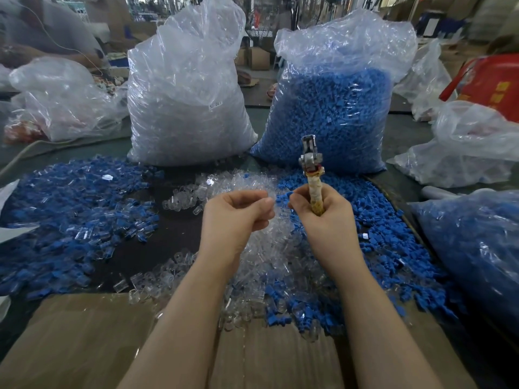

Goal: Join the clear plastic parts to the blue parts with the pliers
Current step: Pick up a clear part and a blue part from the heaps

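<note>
The right hand [325,214] grips the pliers [312,175] upright by their taped handles and pinches a blue part [283,198] at its fingertips. The left hand [236,217] pinches a clear plastic part [270,197] just beside it, above the loose pile of clear parts [269,265] on the table [174,237].

both forearms reached forward; the left hand [238,211] was curled, fingertips pinched together, the right hand [323,211] fisted upright.

Two hands [238,214], one pair of pliers [311,169], two tall upright bags [188,102], uncounted loose parts.
</note>
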Action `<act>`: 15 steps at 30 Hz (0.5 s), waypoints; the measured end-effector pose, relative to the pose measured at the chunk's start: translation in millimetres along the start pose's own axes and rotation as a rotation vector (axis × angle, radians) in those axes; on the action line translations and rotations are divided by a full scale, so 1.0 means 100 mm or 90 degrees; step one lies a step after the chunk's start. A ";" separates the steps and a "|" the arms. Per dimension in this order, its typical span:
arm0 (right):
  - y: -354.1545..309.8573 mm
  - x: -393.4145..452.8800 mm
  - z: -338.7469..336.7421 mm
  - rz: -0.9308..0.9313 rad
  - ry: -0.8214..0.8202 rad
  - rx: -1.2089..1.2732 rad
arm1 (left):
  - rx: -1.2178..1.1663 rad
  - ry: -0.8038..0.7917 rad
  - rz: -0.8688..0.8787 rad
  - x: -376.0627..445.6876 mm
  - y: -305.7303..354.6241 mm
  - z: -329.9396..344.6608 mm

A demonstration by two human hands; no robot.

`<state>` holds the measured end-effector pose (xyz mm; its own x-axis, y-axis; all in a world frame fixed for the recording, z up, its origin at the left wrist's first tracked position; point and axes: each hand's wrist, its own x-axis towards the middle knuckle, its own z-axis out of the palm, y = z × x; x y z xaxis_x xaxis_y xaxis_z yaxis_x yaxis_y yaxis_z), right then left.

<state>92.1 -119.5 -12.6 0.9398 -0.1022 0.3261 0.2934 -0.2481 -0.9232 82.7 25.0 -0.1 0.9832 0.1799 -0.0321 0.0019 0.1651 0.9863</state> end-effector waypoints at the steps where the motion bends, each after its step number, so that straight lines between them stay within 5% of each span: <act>1: 0.00 -0.01 0.01 -0.008 0.000 -0.004 | -0.012 0.000 -0.009 -0.01 0.00 0.00; 15: 0.01 -0.07 0.11 -0.021 0.048 -0.072 | -0.064 -0.004 -0.001 -0.06 0.00 0.12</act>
<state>88.0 -108.4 -17.9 0.9127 -0.1629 0.3747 0.2987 -0.3595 -0.8841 79.4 12.0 2.4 0.9842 0.1739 -0.0328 -0.0141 0.2619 0.9650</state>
